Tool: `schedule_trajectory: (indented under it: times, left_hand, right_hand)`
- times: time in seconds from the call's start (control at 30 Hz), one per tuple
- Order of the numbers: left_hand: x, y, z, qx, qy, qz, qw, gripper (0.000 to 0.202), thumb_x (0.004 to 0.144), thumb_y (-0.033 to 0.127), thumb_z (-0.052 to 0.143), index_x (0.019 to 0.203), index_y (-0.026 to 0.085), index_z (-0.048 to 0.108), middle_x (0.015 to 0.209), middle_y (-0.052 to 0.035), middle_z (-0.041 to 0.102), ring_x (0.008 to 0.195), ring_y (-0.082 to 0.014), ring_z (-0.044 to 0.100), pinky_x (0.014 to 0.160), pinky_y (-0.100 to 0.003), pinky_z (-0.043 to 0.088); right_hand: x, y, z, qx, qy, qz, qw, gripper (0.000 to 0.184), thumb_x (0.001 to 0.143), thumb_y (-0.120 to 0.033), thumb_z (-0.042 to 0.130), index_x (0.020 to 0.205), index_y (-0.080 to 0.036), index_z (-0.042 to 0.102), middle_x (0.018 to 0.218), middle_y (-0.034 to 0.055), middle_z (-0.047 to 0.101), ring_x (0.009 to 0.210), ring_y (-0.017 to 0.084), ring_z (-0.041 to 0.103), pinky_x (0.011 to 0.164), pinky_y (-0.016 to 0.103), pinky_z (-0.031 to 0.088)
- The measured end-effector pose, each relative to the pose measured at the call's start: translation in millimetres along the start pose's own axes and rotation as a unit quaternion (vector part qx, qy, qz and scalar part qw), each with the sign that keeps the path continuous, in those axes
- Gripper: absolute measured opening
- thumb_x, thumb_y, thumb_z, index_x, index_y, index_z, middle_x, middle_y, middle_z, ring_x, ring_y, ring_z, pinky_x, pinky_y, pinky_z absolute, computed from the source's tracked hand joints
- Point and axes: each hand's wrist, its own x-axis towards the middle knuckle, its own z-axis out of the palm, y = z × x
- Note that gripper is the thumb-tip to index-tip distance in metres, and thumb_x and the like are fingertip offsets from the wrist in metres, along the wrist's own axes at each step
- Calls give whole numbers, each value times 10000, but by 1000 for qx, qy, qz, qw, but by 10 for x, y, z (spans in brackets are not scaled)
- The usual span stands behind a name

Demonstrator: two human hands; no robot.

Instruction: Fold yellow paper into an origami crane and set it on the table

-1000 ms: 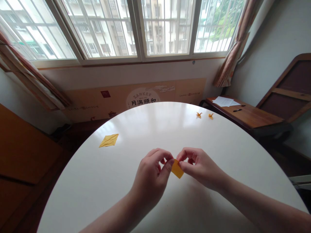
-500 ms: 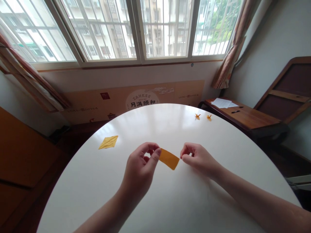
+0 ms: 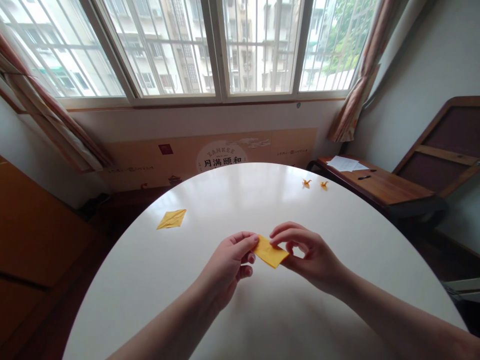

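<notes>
A yellow folded strip of paper (image 3: 269, 252) is held above the white table, tilted down to the right. My left hand (image 3: 229, 262) pinches its left end between thumb and fingers. At the other end, my right hand (image 3: 317, 252) has its index fingertip on the upper face and its thumb behind the lower right corner. Part of that thumb is hidden by the paper. To the left, a creased yellow sheet of paper (image 3: 171, 219) lies flat on the table.
Two small orange-yellow paper cranes (image 3: 306, 183) stand near the far right edge of the round white table (image 3: 150, 290). Beyond that edge, a wooden chair or bench (image 3: 401, 189) bears white papers (image 3: 343, 163) and a dark pen (image 3: 364, 177). A printed cardboard panel (image 3: 180, 150) stands under the window.
The folded paper has moved slightly right and turned, showing a brighter yellow face. My right hand has come from beside it to take its right end, its fingers now more spread.
</notes>
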Motion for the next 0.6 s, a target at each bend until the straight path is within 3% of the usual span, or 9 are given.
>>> schedule_trajectory:
  times: [0.13, 0.23, 0.3, 0.47, 0.6]
  left_hand:
    - [-9, -16, 10, 71, -24, -10, 997, 285, 739, 390, 730, 876, 146, 679, 830, -36, 606, 646, -94, 489, 487, -169, 354]
    - [-23, 0, -2, 128, 6, 80, 988, 337, 816, 459, 651, 926, 147, 719, 968, -89, 660, 773, -149, 534, 535, -207, 426]
    - [-40, 15, -10, 148, 11, 127, 981, 357, 824, 472, 655, 938, 145, 739, 943, -96, 688, 779, -163, 544, 549, -221, 442]
    - [-85, 13, -4, 181, -51, 145, 971, 322, 807, 423, 713, 962, 146, 760, 832, -90, 738, 685, -158, 582, 522, -218, 433]
    - [-98, -10, 10, 189, -37, 144, 971, 269, 807, 394, 712, 857, 136, 768, 731, -70, 721, 596, -131, 546, 471, -201, 410]
  right_hand:
    - [0, -28, 22, 80, 22, 70, 994, 125, 849, -337, 716, 844, -213, 703, 908, 57, 667, 834, 198, 623, 661, 302, 472]
    - [-1, -45, 37, 150, 43, 182, 971, 217, 828, -383, 732, 763, -192, 652, 705, 8, 630, 650, 141, 549, 563, 255, 407]
    - [-3, -66, 47, 168, 47, 230, 957, 269, 801, -384, 753, 695, -182, 610, 633, -11, 593, 583, 113, 480, 517, 234, 350]
    - [-32, -109, 78, 167, 13, 248, 954, 276, 795, -374, 757, 671, -173, 614, 616, -22, 567, 558, 99, 445, 525, 235, 342]
    - [-64, -106, 102, 155, -1, 231, 961, 259, 819, -395, 739, 740, -166, 647, 698, 8, 620, 630, 121, 503, 561, 242, 364]
